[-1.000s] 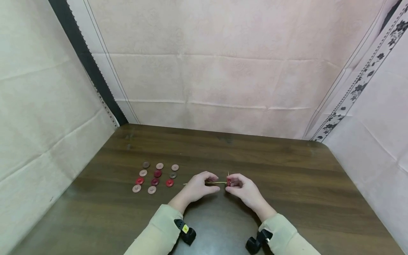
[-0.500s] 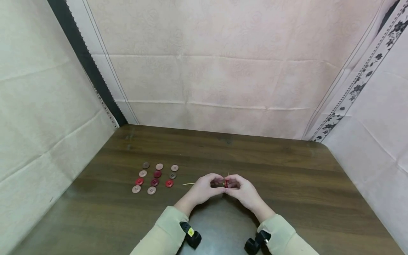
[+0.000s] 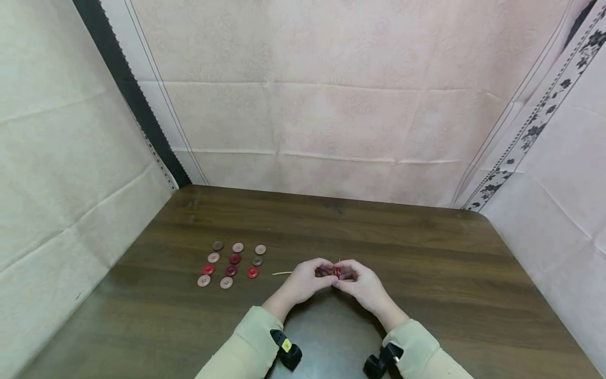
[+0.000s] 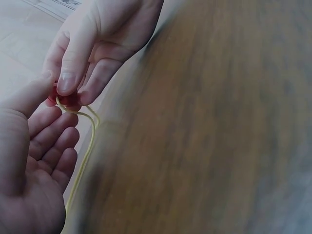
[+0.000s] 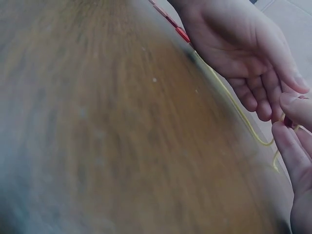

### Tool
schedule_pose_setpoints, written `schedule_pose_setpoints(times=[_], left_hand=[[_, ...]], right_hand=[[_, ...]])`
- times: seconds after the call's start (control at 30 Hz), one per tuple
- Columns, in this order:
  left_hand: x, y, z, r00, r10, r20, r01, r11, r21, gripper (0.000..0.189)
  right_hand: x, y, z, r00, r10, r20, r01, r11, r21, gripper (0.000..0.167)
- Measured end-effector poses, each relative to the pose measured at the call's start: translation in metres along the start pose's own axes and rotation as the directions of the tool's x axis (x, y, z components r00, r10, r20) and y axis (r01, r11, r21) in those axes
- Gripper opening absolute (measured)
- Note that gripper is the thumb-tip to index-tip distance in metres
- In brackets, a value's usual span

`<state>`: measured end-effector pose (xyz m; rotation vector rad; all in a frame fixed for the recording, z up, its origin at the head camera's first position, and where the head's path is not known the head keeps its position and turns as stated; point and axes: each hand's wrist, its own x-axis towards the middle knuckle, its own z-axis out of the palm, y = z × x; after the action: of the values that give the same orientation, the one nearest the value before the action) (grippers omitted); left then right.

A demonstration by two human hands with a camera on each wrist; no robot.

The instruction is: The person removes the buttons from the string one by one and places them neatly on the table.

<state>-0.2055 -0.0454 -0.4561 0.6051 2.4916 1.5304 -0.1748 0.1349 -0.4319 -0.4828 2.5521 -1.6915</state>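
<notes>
A red button (image 3: 336,272) is held on edge between my two hands, above the table. My right hand (image 3: 363,287) pinches it with thumb and fingertips. From the other side my left hand (image 3: 305,284) meets it, thumb and index tip on the button (image 4: 71,99), the other fingers loosely bent. Through the button runs a thin yellow cord (image 4: 90,131), which hangs down in the left wrist view. One cord end (image 3: 282,272) sticks out left of the left hand. Fingertips hide most of the button and its holes.
Several loose buttons lie in rough columns left of the hands, among them a bright red button (image 3: 253,272), a pink button (image 3: 226,282) and a grey button (image 3: 257,260). The brown wooden table (image 3: 407,247) ends at a pale cloth backdrop (image 3: 331,121), with cloth at both sides.
My left hand has moved right until its fingertips meet the right hand's at the red button. The cord stretch visible between the hands is now hidden. The right hand stays nearly still.
</notes>
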Motion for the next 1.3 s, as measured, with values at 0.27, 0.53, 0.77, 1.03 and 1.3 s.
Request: schedule_pose_setpoints(times=[0.27, 0.53, 0.77, 1.03, 1.3], left_hand=[[0.000, 0.002, -0.001, 1.000, -0.006, 0.003, 0.006, 1.000, -0.018, 0.029], [0.000, 0.000, 0.000, 1.000, -0.015, -0.019, 0.013, 0.998, -0.054, 0.025], [-0.002, -0.001, -0.003, 0.999, -0.015, -0.032, 0.013, 0.998, -0.056, 0.023], [-0.003, -0.003, -0.006, 0.999, -0.024, -0.028, 0.022, 0.997, -0.070, 0.023], [-0.006, -0.001, -0.012, 0.999, -0.008, -0.038, 0.005, 0.996, -0.088, 0.022]], right_hand=[[0.000, 0.002, 0.001, 0.999, -0.038, -0.009, 0.038, 0.999, -0.009, 0.030], [0.000, 0.002, 0.001, 0.997, -0.082, 0.001, 0.082, 0.997, -0.011, 0.032], [0.000, 0.003, 0.002, 0.995, -0.095, 0.019, 0.095, 0.995, 0.012, 0.033], [0.000, 0.003, 0.002, 0.996, -0.090, 0.025, 0.090, 0.996, 0.020, 0.034], [0.009, 0.034, 0.004, 0.997, -0.073, -0.001, 0.073, 0.997, 0.003, 0.035]])
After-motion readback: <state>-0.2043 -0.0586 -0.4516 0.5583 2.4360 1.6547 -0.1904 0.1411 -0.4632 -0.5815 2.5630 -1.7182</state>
